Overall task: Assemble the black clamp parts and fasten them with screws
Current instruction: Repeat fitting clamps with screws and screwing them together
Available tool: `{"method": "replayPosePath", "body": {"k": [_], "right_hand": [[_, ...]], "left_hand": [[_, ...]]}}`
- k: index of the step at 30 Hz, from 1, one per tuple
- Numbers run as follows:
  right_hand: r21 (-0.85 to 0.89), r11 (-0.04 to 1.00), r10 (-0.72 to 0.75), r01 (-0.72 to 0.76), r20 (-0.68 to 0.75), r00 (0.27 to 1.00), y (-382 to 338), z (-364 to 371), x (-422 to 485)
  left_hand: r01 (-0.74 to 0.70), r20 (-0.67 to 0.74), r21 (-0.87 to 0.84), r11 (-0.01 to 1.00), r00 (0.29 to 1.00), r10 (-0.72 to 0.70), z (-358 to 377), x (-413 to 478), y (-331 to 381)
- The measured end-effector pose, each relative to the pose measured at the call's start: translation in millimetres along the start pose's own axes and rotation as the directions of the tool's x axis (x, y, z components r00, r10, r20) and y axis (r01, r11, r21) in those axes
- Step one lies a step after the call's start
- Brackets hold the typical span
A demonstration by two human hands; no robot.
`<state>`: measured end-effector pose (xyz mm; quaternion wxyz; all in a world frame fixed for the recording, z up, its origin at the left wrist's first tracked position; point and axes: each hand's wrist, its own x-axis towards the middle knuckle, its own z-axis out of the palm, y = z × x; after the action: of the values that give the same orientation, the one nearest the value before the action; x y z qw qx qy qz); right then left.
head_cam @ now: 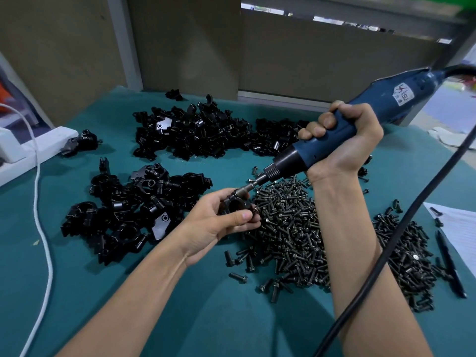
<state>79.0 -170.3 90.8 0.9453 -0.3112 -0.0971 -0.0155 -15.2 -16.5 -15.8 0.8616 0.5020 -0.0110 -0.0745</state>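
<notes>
Head view: hands (221, 217) hold clamp (238, 204) and screwdriver (332, 140).

The table cover (206, 318) is showing teal, the clamp parts (195, 132) in the upper middle and the clamp (238, 205) at centre are showing black, and the screws (288, 228) at lower right dull brownish black. The electric screwdriver (334, 140) at upper right is showing dark blue with a black nose and white label (403, 95). A white cable (38, 176) is running down the left, a black cord (401, 228) down the right.
</notes>
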Motion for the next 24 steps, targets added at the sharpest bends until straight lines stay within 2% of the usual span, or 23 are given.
{"method": "replayPosePath", "body": {"k": [5,9,12,16,19,24], "right_hand": [[-0.012,1.000,-0.002,0.002,0.022,1.000,-1,0,0],[0.017,1.000,-0.001,-0.002,0.189,0.982,-6,-1,-3],[0.115,0.993,-0.018,-0.021,0.332,0.943,-19,-5,-1],[0.057,0.997,-0.069,0.057,0.234,0.970,-33,-11,1],[0.045,0.999,-0.037,0.029,0.182,0.983,-26,-11,1],[0.005,1.000,0.019,-0.021,0.188,0.982,-13,-8,1]], "left_hand": [[-0.007,-0.009,0.024,1.000,1.000,0.007,1,1,0],[-0.024,-0.030,0.015,1.000,0.999,0.024,-1,2,6],[-0.036,-0.064,-0.097,0.995,0.998,0.030,-8,2,10],[-0.085,-0.073,-0.212,0.974,0.995,0.071,-15,3,8],[-0.097,-0.066,-0.158,0.983,0.994,0.088,-16,5,7],[-0.106,-0.056,-0.091,0.990,0.993,0.101,-18,5,7]]}}
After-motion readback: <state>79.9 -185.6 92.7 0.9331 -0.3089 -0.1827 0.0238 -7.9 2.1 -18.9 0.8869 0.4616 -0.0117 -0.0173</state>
